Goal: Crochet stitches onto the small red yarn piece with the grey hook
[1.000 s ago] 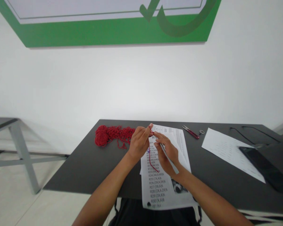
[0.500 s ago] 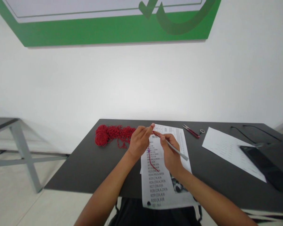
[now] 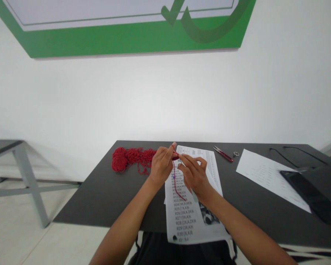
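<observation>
My left hand (image 3: 162, 165) is closed on a small piece of red crochet work (image 3: 175, 156), with yarn running over its raised index finger. A red yarn tail (image 3: 175, 186) hangs from the piece across the printed pattern sheet (image 3: 182, 217). My right hand (image 3: 195, 175) reaches in from the right, its fingertips at the edge of the red piece. Below its palm shows a bit of the grey handle of a crochet hook (image 3: 194, 195); the rest is hidden by the hand. To the left lies a red yarn ball (image 3: 119, 160) with loose, tangled yarn (image 3: 140, 157).
Red-handled thread snips (image 3: 223, 154) and a small metal ring (image 3: 235, 154) lie on the dark table (image 3: 99, 202). At right are a second printed sheet (image 3: 267, 176), glasses (image 3: 289, 158) and a black phone-like device (image 3: 306, 191). A white wall stands behind.
My right hand has turned and its fingers have stretched towards the red piece. The hook's handle, earlier slanting out over the hand, is now mostly hidden. My left hand has shifted slightly left.
</observation>
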### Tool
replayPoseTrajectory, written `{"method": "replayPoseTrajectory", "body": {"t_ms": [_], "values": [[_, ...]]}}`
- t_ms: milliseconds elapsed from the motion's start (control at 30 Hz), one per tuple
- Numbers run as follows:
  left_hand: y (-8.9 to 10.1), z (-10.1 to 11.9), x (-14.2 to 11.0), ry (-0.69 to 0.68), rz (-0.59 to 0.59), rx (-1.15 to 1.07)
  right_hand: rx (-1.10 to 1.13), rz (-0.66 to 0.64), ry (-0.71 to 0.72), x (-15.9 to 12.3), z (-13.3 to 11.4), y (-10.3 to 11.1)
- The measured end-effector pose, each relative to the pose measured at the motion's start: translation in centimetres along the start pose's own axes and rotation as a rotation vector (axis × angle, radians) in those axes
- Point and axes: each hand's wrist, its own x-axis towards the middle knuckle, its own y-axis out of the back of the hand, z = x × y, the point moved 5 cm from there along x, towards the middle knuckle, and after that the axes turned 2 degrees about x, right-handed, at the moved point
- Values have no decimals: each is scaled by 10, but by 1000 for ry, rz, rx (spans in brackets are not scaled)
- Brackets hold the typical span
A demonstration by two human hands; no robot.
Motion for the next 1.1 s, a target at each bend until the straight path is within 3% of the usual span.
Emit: {"method": "replayPoseTrajectory", "body": {"t_ms": [133, 233, 333, 467, 633, 800, 1100], "values": [[-1, -1, -1, 6, -2, -10, 91, -2, -74, 1, -4, -1], [-2, -2, -2, 17, -9, -19, 263, 82, -355, 0, 1, 3], [-1, -3, 0, 70, 0, -38, 557, 109, -610, -4, 10, 1], [3, -9, 6, 293, -16, -139, 1058, 123, -835, -7, 24, -8], [0, -11, 4, 600, -57, -523, 1380, 155, -873, 0, 25, -14], [-13, -4, -8, 818, -96, -937, 1375, 179, -838, 3, 19, -9], [-18, 6, -7, 934, -5, -1329, 1428, 173, -795, -1, 16, -10]]}}
